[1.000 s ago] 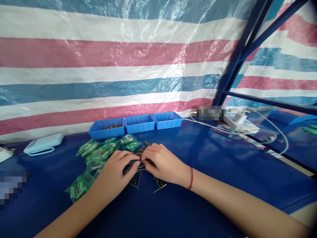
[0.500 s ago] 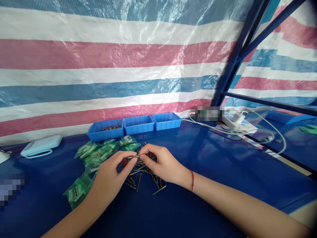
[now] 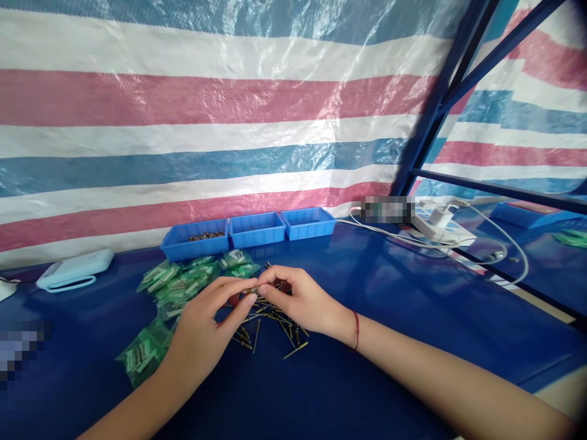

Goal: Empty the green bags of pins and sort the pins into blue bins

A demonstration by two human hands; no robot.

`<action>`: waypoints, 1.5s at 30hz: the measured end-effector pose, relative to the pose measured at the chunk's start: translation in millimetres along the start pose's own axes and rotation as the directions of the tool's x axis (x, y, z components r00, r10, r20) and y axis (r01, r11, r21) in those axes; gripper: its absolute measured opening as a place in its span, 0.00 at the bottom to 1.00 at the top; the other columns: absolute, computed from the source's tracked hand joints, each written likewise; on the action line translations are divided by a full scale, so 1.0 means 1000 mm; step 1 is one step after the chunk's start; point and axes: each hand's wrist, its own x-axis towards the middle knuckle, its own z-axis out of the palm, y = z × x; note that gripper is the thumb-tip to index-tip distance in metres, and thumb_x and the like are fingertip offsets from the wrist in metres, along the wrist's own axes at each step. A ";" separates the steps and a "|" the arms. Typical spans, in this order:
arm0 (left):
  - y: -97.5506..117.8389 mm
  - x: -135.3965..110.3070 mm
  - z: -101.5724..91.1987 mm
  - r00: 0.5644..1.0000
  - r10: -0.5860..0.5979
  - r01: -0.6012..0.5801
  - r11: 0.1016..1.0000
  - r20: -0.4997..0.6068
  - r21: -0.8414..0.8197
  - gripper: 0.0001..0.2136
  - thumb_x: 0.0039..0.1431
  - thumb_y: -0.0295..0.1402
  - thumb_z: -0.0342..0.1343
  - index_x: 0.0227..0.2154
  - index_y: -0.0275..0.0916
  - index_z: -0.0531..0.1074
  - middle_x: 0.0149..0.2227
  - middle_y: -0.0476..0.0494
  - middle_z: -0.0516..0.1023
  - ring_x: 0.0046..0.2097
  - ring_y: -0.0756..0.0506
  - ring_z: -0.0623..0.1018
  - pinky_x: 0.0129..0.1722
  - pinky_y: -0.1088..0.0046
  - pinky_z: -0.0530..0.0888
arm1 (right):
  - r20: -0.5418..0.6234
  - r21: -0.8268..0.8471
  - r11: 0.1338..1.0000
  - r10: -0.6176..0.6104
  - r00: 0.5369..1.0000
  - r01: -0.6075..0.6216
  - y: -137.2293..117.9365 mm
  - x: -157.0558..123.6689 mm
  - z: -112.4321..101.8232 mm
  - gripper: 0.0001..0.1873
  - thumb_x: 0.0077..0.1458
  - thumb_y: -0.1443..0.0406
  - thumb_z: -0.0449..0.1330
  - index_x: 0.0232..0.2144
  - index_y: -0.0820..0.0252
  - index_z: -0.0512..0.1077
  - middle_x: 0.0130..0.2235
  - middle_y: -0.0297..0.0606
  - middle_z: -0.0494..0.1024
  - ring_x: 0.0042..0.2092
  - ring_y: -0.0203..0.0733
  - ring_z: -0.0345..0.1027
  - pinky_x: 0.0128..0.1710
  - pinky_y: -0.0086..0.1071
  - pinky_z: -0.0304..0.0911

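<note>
My left hand and my right hand meet fingertip to fingertip above the blue table. Both pinch with thumb and forefinger at what looks like a blind rivet, mostly hidden by the fingers. Beneath and around them lies a loose heap of blind rivets, brass-coloured with thin steel pins; one rivet rests at its near edge. To the left of the heap, near my left hand, are green plastic bags of slim pale parts, with another green bag closer to me.
Along the back stand three blue bins: the left bin holds small copper-coloured pieces, beside a middle bin and a right bin. A light-blue power bank lies far left. A power strip with white cables sits right, by a blue metal frame.
My left fingertips have slid slightly right along the rivet and closed in toward my right fingertips, covering more of it. The right hand has hardly moved.
</note>
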 end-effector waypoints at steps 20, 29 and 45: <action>-0.006 -0.002 0.002 0.994 -0.097 0.097 0.995 0.051 0.016 0.08 0.60 0.37 0.53 0.38 0.44 0.75 0.29 0.52 0.77 0.27 0.51 0.73 0.29 0.76 0.70 | -0.109 0.035 0.997 -0.058 0.992 0.062 -0.007 -0.001 0.004 0.07 0.58 0.63 0.55 0.31 0.61 0.69 0.30 0.33 0.70 0.31 0.33 0.62 0.31 0.28 0.59; -0.018 0.050 0.000 0.997 -0.074 0.072 0.981 0.005 0.180 0.13 0.61 0.41 0.49 0.40 0.42 0.76 0.37 0.47 0.80 0.32 0.47 0.76 0.35 0.72 0.71 | 0.018 -0.447 0.886 -0.128 0.992 0.122 -0.015 0.000 -0.020 0.05 0.57 0.65 0.55 0.35 0.60 0.70 0.31 0.34 0.73 0.32 0.35 0.65 0.35 0.30 0.60; -0.027 0.059 0.012 0.986 -0.040 -0.001 0.969 0.161 0.248 0.16 0.62 0.42 0.47 0.45 0.42 0.73 0.47 0.44 0.75 0.51 0.41 0.71 0.53 0.59 0.66 | 0.354 -0.691 0.649 -0.077 0.932 0.316 -0.002 -0.003 -0.023 0.07 0.55 0.71 0.56 0.27 0.61 0.73 0.32 0.38 0.74 0.34 0.37 0.65 0.35 0.30 0.59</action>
